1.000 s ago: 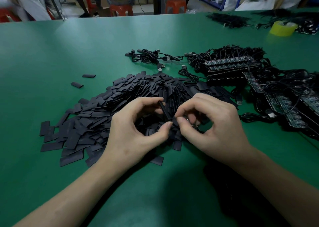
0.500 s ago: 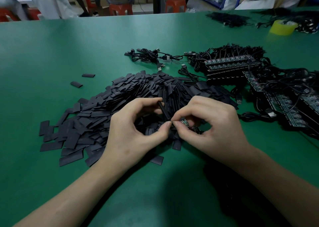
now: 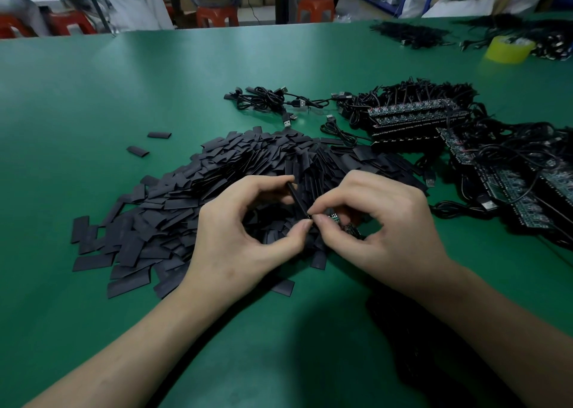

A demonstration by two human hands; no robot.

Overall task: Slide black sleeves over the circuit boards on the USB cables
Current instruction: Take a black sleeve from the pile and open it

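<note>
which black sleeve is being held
The sleeve pinched in the left hand, meeting the right hand's circuit board; all others lie loose on the table.

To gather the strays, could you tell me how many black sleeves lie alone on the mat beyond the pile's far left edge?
2. The farther sleeve and, slightly left and lower in view, the nearer sleeve; both lie clear of the pile.

Matt black sleeves [image 3: 161, 221] lie on a smooth green table [image 3: 124, 82].

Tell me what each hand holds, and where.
Left hand pinches a black sleeve by its two ends; right hand pinches a circuit board at its sleeve-side end.
</note>
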